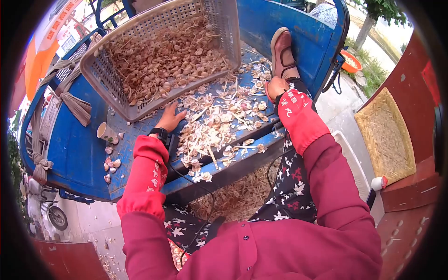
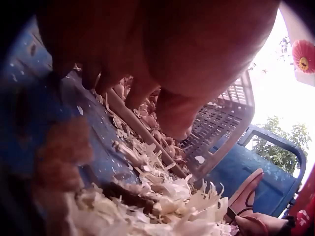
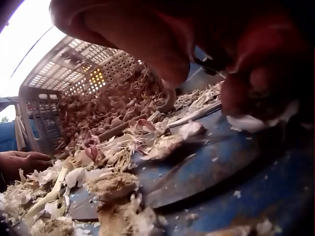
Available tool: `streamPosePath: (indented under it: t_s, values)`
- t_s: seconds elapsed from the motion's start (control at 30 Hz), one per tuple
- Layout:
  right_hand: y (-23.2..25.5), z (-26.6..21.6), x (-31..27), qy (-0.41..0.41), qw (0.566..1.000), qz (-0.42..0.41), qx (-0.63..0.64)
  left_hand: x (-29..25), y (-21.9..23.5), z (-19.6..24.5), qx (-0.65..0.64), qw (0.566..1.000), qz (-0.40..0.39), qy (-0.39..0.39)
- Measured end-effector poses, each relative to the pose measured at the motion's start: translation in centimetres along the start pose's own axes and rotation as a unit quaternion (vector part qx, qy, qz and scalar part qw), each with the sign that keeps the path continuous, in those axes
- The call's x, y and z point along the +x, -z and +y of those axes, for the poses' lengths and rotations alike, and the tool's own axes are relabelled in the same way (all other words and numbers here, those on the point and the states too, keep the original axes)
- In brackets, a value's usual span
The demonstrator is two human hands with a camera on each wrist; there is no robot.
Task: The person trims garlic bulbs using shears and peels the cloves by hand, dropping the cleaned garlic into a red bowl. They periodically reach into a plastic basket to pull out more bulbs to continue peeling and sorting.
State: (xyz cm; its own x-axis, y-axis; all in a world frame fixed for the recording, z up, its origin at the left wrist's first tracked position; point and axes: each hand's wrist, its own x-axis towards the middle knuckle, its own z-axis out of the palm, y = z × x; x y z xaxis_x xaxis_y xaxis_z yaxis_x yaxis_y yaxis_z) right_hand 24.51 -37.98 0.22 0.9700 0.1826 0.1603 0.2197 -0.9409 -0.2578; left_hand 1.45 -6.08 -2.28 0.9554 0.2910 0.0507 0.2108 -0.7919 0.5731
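My left hand (image 1: 171, 117) is low over the blue truck bed, at the front edge of the grey plastic basket (image 1: 122, 108). In the left wrist view its fingers (image 2: 140, 91) point down with nothing between them. A heap of garlic skins and stalks (image 1: 210, 126) lies just right of it. My right hand (image 1: 277, 87) is beside the pink shoe (image 1: 283, 46), its fingers curled round a small tool with a red handle (image 1: 268, 91). Close up, a dark metal part (image 3: 210, 66) shows between thumb and fingers; the rest is hidden.
Garlic bulbs (image 1: 172, 56) fill much of the basket. Left of it lie a paper cup (image 1: 105, 131) and several loose cloves (image 1: 112, 164). More scraps (image 1: 233, 191) cover the floor between the legs. A woven mat (image 1: 386, 135) and an orange bowl (image 1: 351, 61) are at the right.
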Motion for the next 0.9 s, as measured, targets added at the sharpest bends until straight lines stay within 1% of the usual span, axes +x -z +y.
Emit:
streamPosePath:
  t_s: [0.03,0.07,0.13,0.17,0.2,0.23,0.27,0.3,0.33,0.37,0.4,0.43,0.47,0.5,0.53,0.57,0.6,0.67,0.7,0.73,0.77,0.8,0.83,0.87,0.9]
  values:
    - [-0.5,-0.2,0.5,-0.026,0.999,0.016,-0.016,1.6,-0.8,-0.7,-0.001,1.0,-0.022,0.006]
    - [-0.5,-0.4,1.1,-0.033,0.999,0.012,-0.031,2.8,-1.8,-0.6,-0.002,1.0,-0.024,-0.002]
    - [-0.7,-0.9,1.7,-0.018,0.998,-0.023,-0.063,4.7,-3.0,0.1,0.053,0.998,-0.027,-0.029]
    - [-0.7,-1.2,2.0,0.003,0.996,-0.042,-0.078,5.5,-3.2,1.3,0.046,0.997,-0.052,-0.023]
    - [-0.5,-1.5,2.0,0.03,0.993,-0.064,-0.093,6.0,-3.7,2.9,0.067,0.997,-0.032,-0.002]
    - [-0.3,-1.6,2.0,0.064,0.989,-0.086,-0.104,6.2,-4.2,4.3,0.1,0.993,-0.043,0.042]
    - [-0.1,-1.7,1.8,0.105,0.982,-0.11,-0.109,5.4,-3.8,7.1,0.132,0.986,-0.057,0.087]
    - [0.2,-1.7,1.4,0.153,0.974,-0.132,-0.106,5.6,-4.8,7.0,0.132,0.985,-0.061,0.09]
    - [0.4,-1.7,0.9,0.2,0.963,-0.152,-0.097,6.2,-5.6,6.6,0.079,0.993,-0.086,-0.004]
    - [0.6,-1.4,0.3,0.243,0.952,-0.169,-0.074,6.7,-6.3,6.7,0.026,0.988,-0.111,-0.1]
    - [0.6,-1.4,-0.3,0.292,0.938,-0.186,-0.019,5.9,-6.7,8.7,0.059,0.986,-0.131,-0.087]
    - [0.7,-1.3,-1.0,0.318,0.923,-0.217,-0.002,5.9,-6.8,10.0,-0.031,0.979,-0.137,-0.147]
    - [2.3,-1.9,-2.1,0.343,0.906,-0.248,0.016,6.0,-6.7,10.7,-0.12,0.961,-0.141,-0.205]
    - [2.2,-1.8,-2.0,0.344,0.905,-0.25,0.019,6.6,-6.3,10.9,-0.119,0.962,-0.142,-0.202]
    - [2.0,-1.6,-1.9,0.308,0.921,-0.239,0.03,7.7,-5.5,11.1,-0.052,0.983,-0.072,-0.163]
    - [2.1,-1.5,-1.7,0.272,0.934,-0.226,0.038,8.9,-4.9,11.1,0.016,0.992,0.001,-0.123]
    - [2.9,-1.4,-1.3,0.235,0.946,-0.219,0.044,10.5,-5.0,10.2,0.029,0.998,0.035,-0.054]
    - [2.6,-1.3,0.6,0.215,0.956,-0.198,0.018,12.4,-5.8,8.4,0.109,0.991,0.074,-0.007]
    - [2.7,-1.8,1.2,0.205,0.961,-0.188,-0.002,13.4,-6.3,8.1,0.123,0.991,0.053,-0.009]
    - [2.7,-2.6,1.6,0.2,0.96,-0.195,-0.017,14.1,-7.1,7.8,0.138,0.99,0.033,-0.008]
    - [1.5,-2.8,2.4,0.236,0.951,-0.199,-0.037,13.9,-8.0,8.4,0.161,0.984,0.07,-0.005]
    - [0.1,-3.3,3.0,0.273,0.939,-0.203,-0.057,13.9,-7.8,9.8,0.108,0.993,-0.003,0.044]
    - [-0.3,-4.2,2.8,0.282,0.935,-0.207,-0.056,13.9,-8.2,10.3,0.116,0.993,0.004,-0.023]
    - [-0.6,-4.8,2.5,0.305,0.924,-0.209,-0.096,13.7,-8.5,10.4,0.122,0.988,0.009,-0.092]
    - [-0.6,-4.9,2.1,0.323,0.913,-0.21,-0.138,12.9,-7.8,11.1,0.12,0.989,0.007,-0.089]
